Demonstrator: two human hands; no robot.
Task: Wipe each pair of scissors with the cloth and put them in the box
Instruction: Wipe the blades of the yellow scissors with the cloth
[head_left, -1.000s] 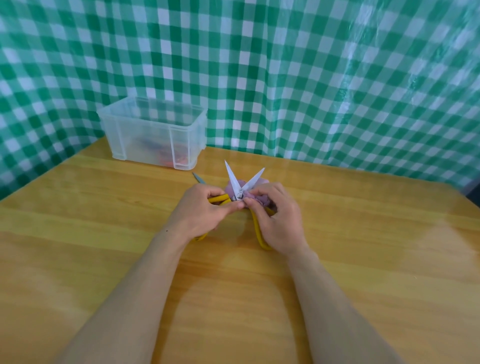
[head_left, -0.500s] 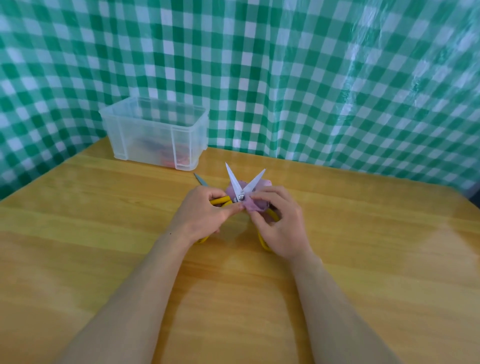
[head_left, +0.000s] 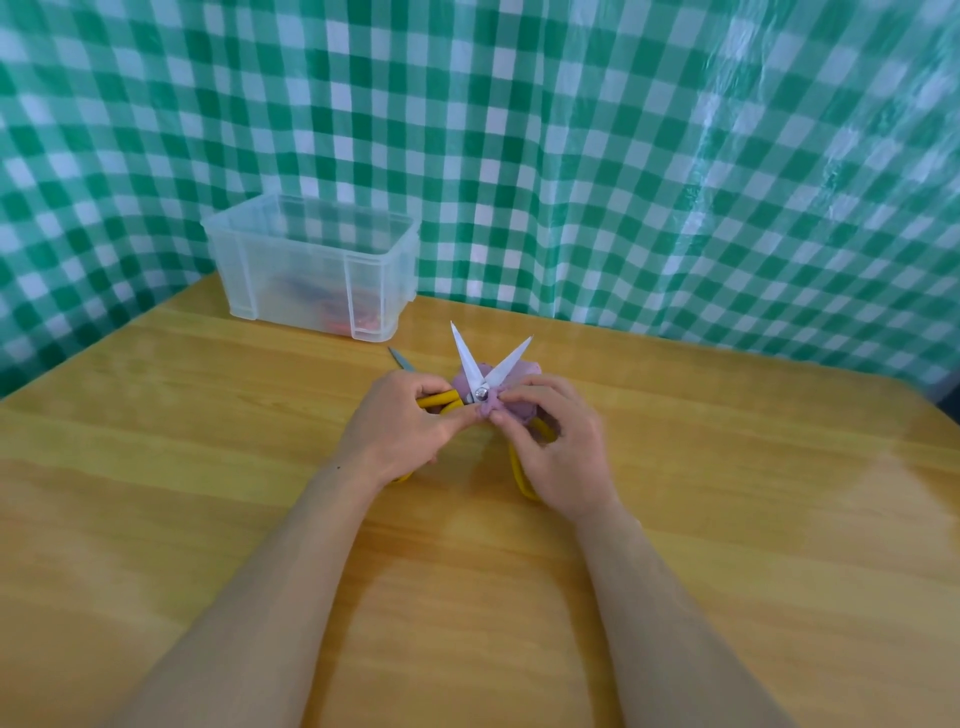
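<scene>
Your left hand (head_left: 400, 426) is gripping the scissors (head_left: 470, 358) by one handle, blades pointing away from you, while your right hand (head_left: 561, 452) is pinching the cloth (head_left: 514, 410) at the pivot; the box (head_left: 291, 280) is sitting beyond, nearer your left.

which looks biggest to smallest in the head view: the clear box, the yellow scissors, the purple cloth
1. clear box, largest, though farthest from the camera
2. yellow scissors, blades spread
3. purple cloth, bunched and partly hidden by the right hand, so its full size is unsure
</scene>
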